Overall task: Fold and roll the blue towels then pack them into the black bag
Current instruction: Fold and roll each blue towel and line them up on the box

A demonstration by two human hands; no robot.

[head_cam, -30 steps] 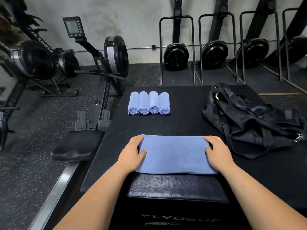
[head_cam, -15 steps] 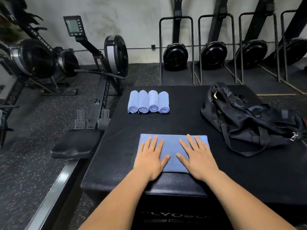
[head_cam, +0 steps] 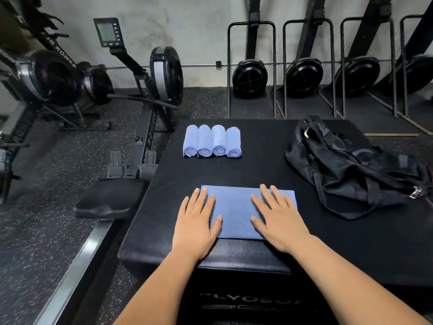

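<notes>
Blue cloth lies flat under two bare hands: the left hand (head_cam: pixel 195 227) and right hand (head_cam: pixel 280 222) press palm-down on either end of a folded blue towel (head_cam: pixel 236 212) at the near edge of the black padded tabletop (head_cam: pixel 269 165). Fingers are straight and spread, neither grip closed around anything. Four rolled towels (head_cam: pixel 212 141) sit touching in a row at the far left, and the black bag (head_cam: pixel 346 174) slumps crumpled to the right, apart from the towel.

A gym: rowing machines (head_cam: pixel 150 95) stand on speckled rubber flooring (head_cam: pixel 46 231), more rowers (head_cam: pixel 304 78) are stored upright along the concrete wall (head_cam: pixel 187 24), and a padded plyo box (head_cam: pixel 234 259) sits in front.
</notes>
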